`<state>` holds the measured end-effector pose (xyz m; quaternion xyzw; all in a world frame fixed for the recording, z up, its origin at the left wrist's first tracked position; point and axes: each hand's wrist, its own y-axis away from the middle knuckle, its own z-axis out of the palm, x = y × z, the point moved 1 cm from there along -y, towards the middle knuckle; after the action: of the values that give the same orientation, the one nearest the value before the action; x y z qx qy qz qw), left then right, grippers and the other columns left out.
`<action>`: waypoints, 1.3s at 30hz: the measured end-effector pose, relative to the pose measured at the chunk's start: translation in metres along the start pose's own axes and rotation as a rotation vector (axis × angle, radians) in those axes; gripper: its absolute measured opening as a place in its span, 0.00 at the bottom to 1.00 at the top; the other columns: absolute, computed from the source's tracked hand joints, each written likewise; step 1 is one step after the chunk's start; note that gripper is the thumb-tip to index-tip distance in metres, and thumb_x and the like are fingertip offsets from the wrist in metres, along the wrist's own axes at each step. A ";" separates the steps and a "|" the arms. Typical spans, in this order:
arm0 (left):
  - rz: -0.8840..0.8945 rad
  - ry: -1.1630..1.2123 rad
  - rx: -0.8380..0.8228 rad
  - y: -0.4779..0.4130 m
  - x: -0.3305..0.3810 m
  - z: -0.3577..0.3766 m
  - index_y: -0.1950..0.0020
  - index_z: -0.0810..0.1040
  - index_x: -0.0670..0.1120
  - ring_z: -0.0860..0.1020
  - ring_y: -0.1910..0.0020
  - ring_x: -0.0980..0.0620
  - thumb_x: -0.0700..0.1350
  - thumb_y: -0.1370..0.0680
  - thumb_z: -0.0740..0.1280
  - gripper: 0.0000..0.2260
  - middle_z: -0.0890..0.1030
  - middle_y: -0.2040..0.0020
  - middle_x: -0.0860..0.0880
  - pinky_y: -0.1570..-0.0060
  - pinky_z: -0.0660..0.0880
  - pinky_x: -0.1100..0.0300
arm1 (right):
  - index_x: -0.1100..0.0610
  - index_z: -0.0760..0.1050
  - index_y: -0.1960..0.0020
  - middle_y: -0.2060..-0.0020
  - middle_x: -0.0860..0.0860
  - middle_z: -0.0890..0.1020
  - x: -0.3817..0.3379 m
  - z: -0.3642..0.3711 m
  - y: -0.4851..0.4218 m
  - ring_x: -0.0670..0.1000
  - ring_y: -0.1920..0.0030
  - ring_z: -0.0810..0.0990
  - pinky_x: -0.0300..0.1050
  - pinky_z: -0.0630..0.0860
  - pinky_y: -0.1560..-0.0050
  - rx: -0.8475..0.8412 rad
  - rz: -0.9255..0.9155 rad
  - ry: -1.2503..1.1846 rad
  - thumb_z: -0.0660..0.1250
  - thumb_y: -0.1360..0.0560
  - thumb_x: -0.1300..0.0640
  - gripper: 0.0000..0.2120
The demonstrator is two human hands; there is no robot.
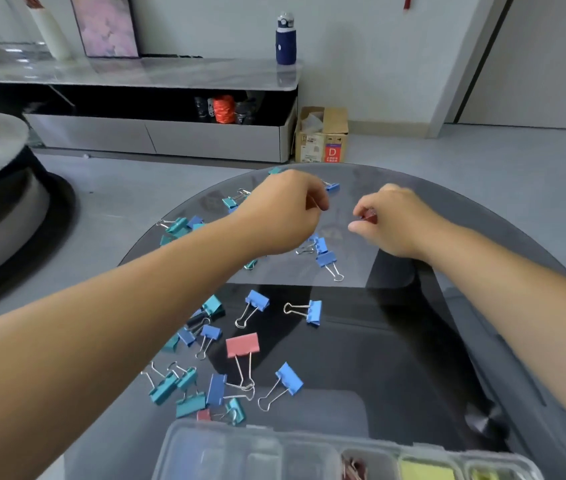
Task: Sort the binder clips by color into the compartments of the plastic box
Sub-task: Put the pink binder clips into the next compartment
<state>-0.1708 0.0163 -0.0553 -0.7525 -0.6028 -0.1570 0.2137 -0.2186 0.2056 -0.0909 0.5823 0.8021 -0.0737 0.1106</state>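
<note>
On the table point(413, 341) most of the job remains: roughly ten blue clips point(257, 299), roughly ten teal clips point(177, 225) and two red clips point(242, 344) lie loose. The box point(205, 427) at the near edge holds some red in one compartment and yellow beside it. The right hand point(392, 220) pinches a small red clip point(369, 215); the left hand point(281, 213) is curled, on what I cannot tell.

A low cabinet point(157, 133) with a pale marbled top runs along the white wall point(361, 46), a dark blue bottle point(286, 43) standing on its right end and a pinkish picture point(105, 26) leaning further left, a cardboard box point(323, 136) on the grey floor point(448, 147) just beside it.
</note>
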 end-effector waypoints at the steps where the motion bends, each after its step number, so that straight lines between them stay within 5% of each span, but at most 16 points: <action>1: 0.011 -0.005 -0.003 0.009 0.001 -0.006 0.47 0.83 0.50 0.78 0.62 0.58 0.39 0.21 0.62 0.12 0.82 0.55 0.54 0.63 0.74 0.67 | 0.51 0.79 0.38 0.44 0.56 0.73 -0.005 -0.003 0.013 0.60 0.37 0.71 0.52 0.70 0.35 -0.045 0.011 0.010 0.66 0.21 0.47 0.14; 4: 0.017 -0.009 -0.006 0.037 0.002 -0.025 0.48 0.83 0.50 0.79 0.59 0.57 0.40 0.21 0.63 0.10 0.83 0.55 0.54 0.57 0.76 0.64 | 0.50 0.79 0.38 0.44 0.53 0.73 -0.017 -0.010 0.045 0.57 0.39 0.74 0.52 0.72 0.36 -0.147 0.003 0.026 0.68 0.22 0.51 0.13; 9: 0.003 -0.096 -0.253 0.084 0.003 -0.050 0.53 0.82 0.52 0.79 0.59 0.60 0.47 0.23 0.69 0.02 0.83 0.57 0.56 0.62 0.71 0.66 | 0.47 0.78 0.57 0.58 0.41 0.80 -0.027 -0.011 0.081 0.45 0.57 0.81 0.42 0.76 0.57 -0.253 0.035 -0.105 0.75 0.29 0.53 0.06; 13: -0.087 -0.258 -0.413 0.113 0.000 -0.051 0.50 0.80 0.53 0.79 0.59 0.55 0.53 0.27 0.74 0.09 0.80 0.55 0.57 0.60 0.73 0.60 | 0.48 0.78 0.59 0.58 0.46 0.82 -0.026 -0.007 0.093 0.48 0.67 0.82 0.44 0.79 0.63 -0.254 0.067 -0.134 0.75 0.28 0.53 0.05; 18: -0.106 -0.484 -0.410 0.131 -0.003 -0.031 0.51 0.81 0.50 0.78 0.56 0.47 0.57 0.28 0.74 0.13 0.80 0.57 0.52 0.57 0.76 0.55 | 0.48 0.79 0.57 0.60 0.47 0.80 -0.029 -0.005 0.103 0.48 0.65 0.80 0.43 0.75 0.67 -0.248 0.077 -0.178 0.76 0.29 0.50 0.07; 21: -0.113 -0.479 -0.420 0.131 -0.003 -0.024 0.54 0.82 0.49 0.79 0.57 0.45 0.56 0.27 0.73 0.12 0.81 0.59 0.50 0.55 0.79 0.53 | 0.48 0.78 0.58 0.61 0.47 0.80 -0.031 -0.002 0.108 0.47 0.64 0.78 0.41 0.70 0.66 -0.224 0.067 -0.183 0.75 0.28 0.47 0.08; 25: -0.104 -0.458 -0.428 0.128 0.000 -0.021 0.48 0.85 0.47 0.81 0.54 0.44 0.54 0.25 0.72 0.12 0.84 0.54 0.48 0.50 0.81 0.49 | 0.51 0.78 0.57 0.65 0.49 0.80 -0.037 -0.009 0.119 0.45 0.73 0.76 0.38 0.70 0.73 -0.201 0.061 -0.235 0.75 0.27 0.46 0.10; 30: -0.087 -0.439 -0.326 0.124 -0.001 -0.027 0.56 0.81 0.47 0.81 0.57 0.45 0.51 0.25 0.70 0.08 0.83 0.58 0.46 0.55 0.80 0.52 | 0.49 0.79 0.60 0.71 0.44 0.77 -0.054 -0.050 0.147 0.41 0.72 0.73 0.34 0.68 0.73 -0.046 -0.002 -0.379 0.74 0.29 0.41 0.12; 35: -0.018 -0.212 -0.127 0.131 0.010 -0.051 0.60 0.76 0.51 0.76 0.67 0.58 0.51 0.25 0.72 0.08 0.80 0.66 0.55 0.69 0.69 0.63 | 0.47 0.79 0.61 0.73 0.41 0.78 -0.088 -0.069 0.201 0.39 0.75 0.73 0.32 0.69 0.75 -0.129 -0.099 -0.382 0.71 0.34 0.35 0.15; 39: -0.021 0.258 -0.087 0.142 0.035 -0.062 0.53 0.77 0.52 0.83 0.72 0.55 0.49 0.25 0.73 0.06 0.85 0.66 0.53 0.70 0.78 0.63 | 0.48 0.74 0.63 0.72 0.42 0.78 -0.103 -0.046 0.231 0.42 0.72 0.75 0.39 0.69 0.71 -0.113 -0.100 -0.191 0.71 0.31 0.39 0.14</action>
<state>-0.0237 -0.0119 -0.0032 -0.7283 -0.5707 -0.2809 0.2549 0.0278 0.1942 -0.0168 0.5246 0.8188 -0.0891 0.2154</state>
